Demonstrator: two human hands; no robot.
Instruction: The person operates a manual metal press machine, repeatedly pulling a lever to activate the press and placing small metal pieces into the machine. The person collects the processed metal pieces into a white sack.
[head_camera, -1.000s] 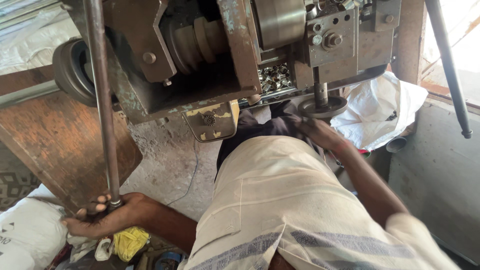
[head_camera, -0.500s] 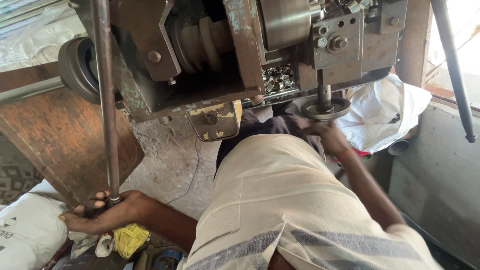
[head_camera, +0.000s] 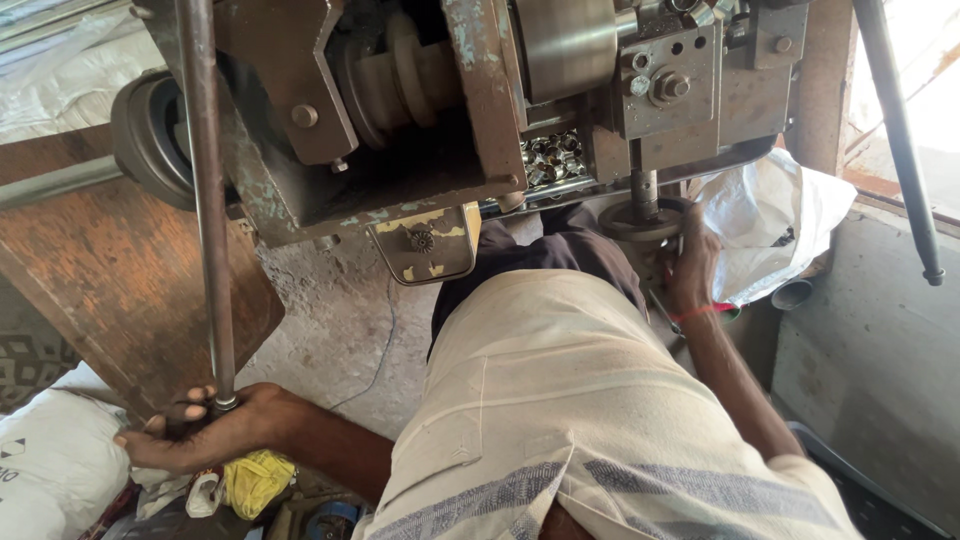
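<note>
Machine (head_camera: 420, 130), a worn, rusty metal body with stepped pulleys and a pile of small metal parts, fills the top of the view above the person's lap. Its long lever rod (head_camera: 205, 200) runs down to the left hand (head_camera: 205, 430), closed around the rod's lower end. The right hand (head_camera: 692, 262) grips the small handwheel (head_camera: 640, 218) under the machine. Fingers near turning pulleys could get caught, I judge. Compared with a second ago, both hands keep their grips; the view has barely shifted.

The rod (head_camera: 205, 200) runs off the top edge, its foot buried in the left hand (head_camera: 205, 430). The right hand's (head_camera: 690, 265) fingertips vanish behind the handwheel (head_camera: 640, 218). The white sack (head_camera: 50, 470) is cut off at the left edge.
</note>
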